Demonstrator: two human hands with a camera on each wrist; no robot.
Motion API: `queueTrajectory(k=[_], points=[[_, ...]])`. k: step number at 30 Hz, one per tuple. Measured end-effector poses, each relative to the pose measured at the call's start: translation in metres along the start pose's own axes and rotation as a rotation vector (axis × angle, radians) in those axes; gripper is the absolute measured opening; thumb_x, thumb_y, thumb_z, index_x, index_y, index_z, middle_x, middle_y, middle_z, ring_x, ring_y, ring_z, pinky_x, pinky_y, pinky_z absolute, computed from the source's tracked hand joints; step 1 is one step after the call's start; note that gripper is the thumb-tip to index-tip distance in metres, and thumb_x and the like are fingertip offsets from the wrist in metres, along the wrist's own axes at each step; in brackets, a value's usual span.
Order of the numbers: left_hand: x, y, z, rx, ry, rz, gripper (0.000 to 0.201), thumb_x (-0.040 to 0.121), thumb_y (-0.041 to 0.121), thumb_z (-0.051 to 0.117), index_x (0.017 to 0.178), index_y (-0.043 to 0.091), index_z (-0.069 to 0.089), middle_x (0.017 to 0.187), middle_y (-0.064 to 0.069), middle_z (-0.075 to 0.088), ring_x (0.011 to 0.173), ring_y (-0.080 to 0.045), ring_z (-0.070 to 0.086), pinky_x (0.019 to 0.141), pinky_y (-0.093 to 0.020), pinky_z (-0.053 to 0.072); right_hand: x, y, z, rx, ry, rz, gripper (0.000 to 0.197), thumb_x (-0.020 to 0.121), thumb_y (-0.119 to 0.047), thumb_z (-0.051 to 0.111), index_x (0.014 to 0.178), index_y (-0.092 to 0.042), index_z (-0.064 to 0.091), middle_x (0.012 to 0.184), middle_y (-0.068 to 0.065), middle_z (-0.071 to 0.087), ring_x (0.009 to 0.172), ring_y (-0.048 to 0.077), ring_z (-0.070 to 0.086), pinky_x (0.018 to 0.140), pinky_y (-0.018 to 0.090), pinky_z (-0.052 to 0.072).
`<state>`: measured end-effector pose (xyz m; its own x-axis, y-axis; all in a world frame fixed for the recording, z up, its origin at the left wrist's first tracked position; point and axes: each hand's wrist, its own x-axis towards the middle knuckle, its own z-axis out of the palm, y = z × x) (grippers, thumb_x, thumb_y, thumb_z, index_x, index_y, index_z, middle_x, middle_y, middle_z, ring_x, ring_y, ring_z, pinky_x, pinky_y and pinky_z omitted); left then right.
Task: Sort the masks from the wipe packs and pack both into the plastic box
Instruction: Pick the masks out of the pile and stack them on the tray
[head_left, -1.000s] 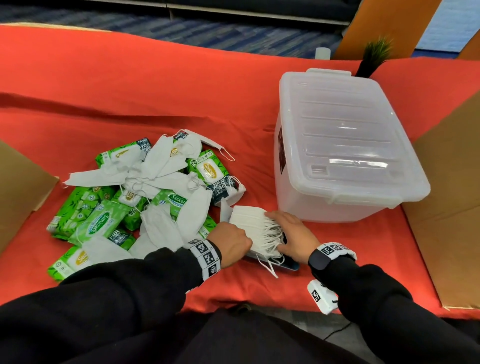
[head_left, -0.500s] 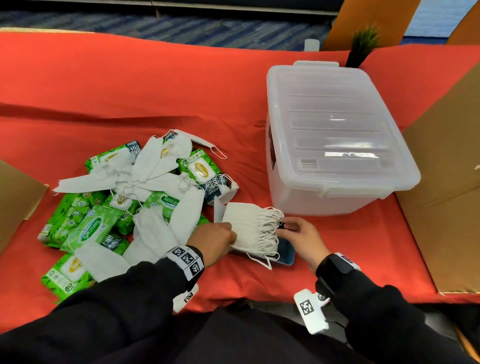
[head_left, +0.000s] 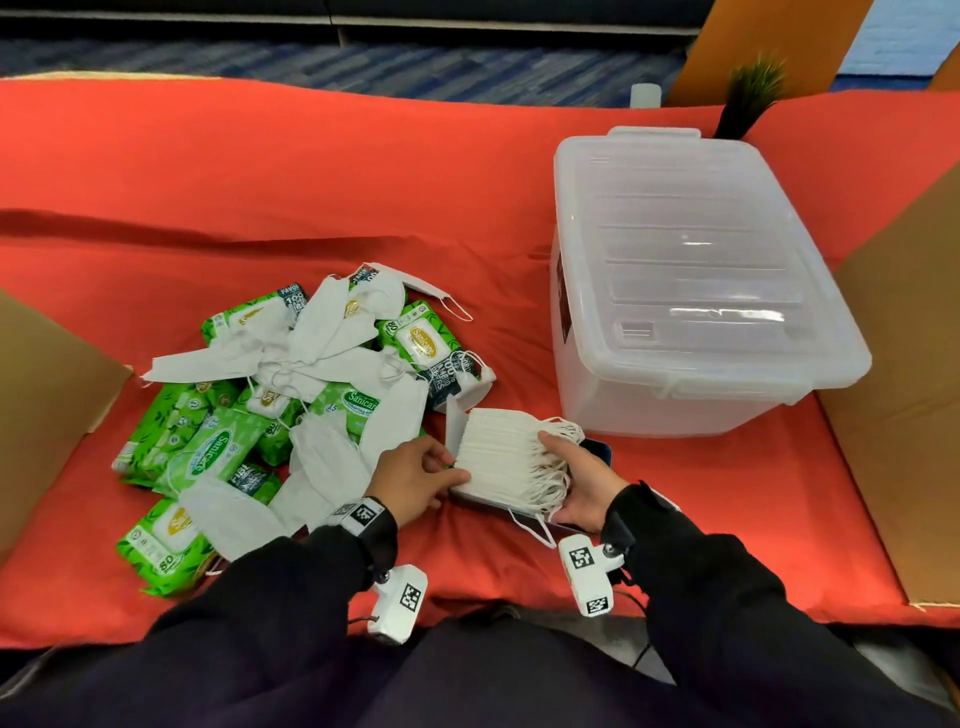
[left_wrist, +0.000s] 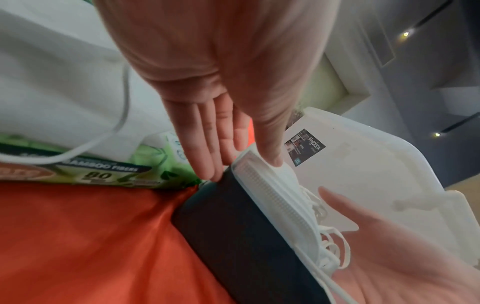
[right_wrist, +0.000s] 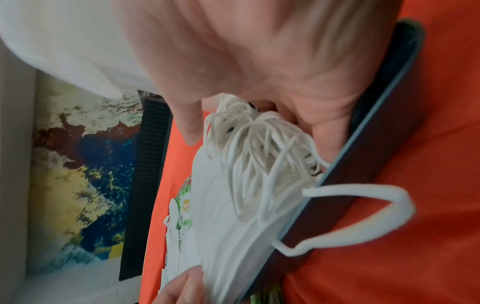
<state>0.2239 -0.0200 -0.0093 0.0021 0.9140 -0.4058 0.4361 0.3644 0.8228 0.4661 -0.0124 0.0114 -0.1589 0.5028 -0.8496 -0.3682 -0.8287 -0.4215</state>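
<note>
Both hands, left hand (head_left: 415, 480) and right hand (head_left: 582, 480), clasp the mask stack (head_left: 498, 457) on the orange cloth (head_left: 260, 182), just before the lidded plastic box (head_left: 696, 280); wipe packs (head_left: 208, 447) left, cardboard (head_left: 904, 395) right.

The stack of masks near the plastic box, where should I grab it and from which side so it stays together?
Probably by its two short ends, squeezing inward. The stack of masks lies flat on a dark flat thing, its ear loops bunched on the right. The left hand meets the plain end, the right hand cups the loop end. A top grab might fan the layers.
</note>
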Motion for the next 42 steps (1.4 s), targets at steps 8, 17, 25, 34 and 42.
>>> queueTrajectory(k=[8, 17, 25, 34, 42], points=[[-0.005, -0.008, 0.003, -0.037, 0.013, 0.005, 0.017, 0.078, 0.013, 0.085, 0.088, 0.016, 0.072, 0.073, -0.008, 0.069, 0.067, -0.025, 0.072, 0.064, -0.043, 0.063, 0.002, 0.011, -0.001, 0.157, -0.104, -0.009, 0.046, 0.097, -0.035, 0.063, 0.133, -0.007, 0.062, 0.128, 0.019, 0.069, 0.114, 0.037, 0.069, 0.086, 0.050, 0.060], [0.001, -0.005, 0.002, -0.188, -0.079, -0.128, 0.022, 0.086, 0.019, 0.080, 0.102, 0.011, 0.068, 0.085, -0.014, 0.069, 0.074, -0.027, 0.074, 0.058, -0.037, 0.060, 0.007, 0.019, -0.011, 0.245, -0.049, -0.146, 0.048, 0.099, -0.036, 0.060, 0.136, -0.006, 0.061, 0.126, 0.017, 0.070, 0.116, 0.035, 0.068, 0.104, 0.052, 0.050], [0.006, -0.007, 0.007, -0.281, -0.089, -0.200, 0.019, 0.097, 0.027, 0.068, 0.100, 0.008, 0.067, 0.090, -0.017, 0.068, 0.072, -0.029, 0.075, 0.058, -0.034, 0.060, 0.011, 0.018, -0.019, 0.258, -0.130, -0.108, 0.054, 0.098, -0.046, 0.057, 0.138, -0.009, 0.060, 0.134, 0.017, 0.066, 0.123, 0.037, 0.064, 0.109, 0.054, 0.045], [0.013, 0.006, 0.008, 0.255, -0.003, 0.147, 0.053, 0.083, 0.046, 0.078, 0.129, 0.026, 0.058, 0.119, 0.005, 0.064, 0.106, -0.013, 0.063, 0.095, -0.032, 0.048, 0.015, 0.015, -0.025, 0.259, -0.148, -0.125, 0.056, 0.100, -0.050, 0.052, 0.138, -0.010, 0.059, 0.134, 0.017, 0.066, 0.125, 0.035, 0.063, 0.108, 0.052, 0.046], [0.028, 0.039, 0.055, 1.045, -0.250, 0.700, 0.132, 0.067, 0.101, 0.037, 0.162, 0.021, -0.008, 0.170, -0.002, -0.016, 0.155, -0.021, -0.021, 0.126, -0.047, -0.008, 0.015, 0.017, -0.020, 0.289, -0.180, -0.194, 0.057, 0.103, -0.052, 0.044, 0.140, -0.010, 0.057, 0.135, 0.018, 0.065, 0.124, 0.033, 0.064, 0.102, 0.049, 0.049]])
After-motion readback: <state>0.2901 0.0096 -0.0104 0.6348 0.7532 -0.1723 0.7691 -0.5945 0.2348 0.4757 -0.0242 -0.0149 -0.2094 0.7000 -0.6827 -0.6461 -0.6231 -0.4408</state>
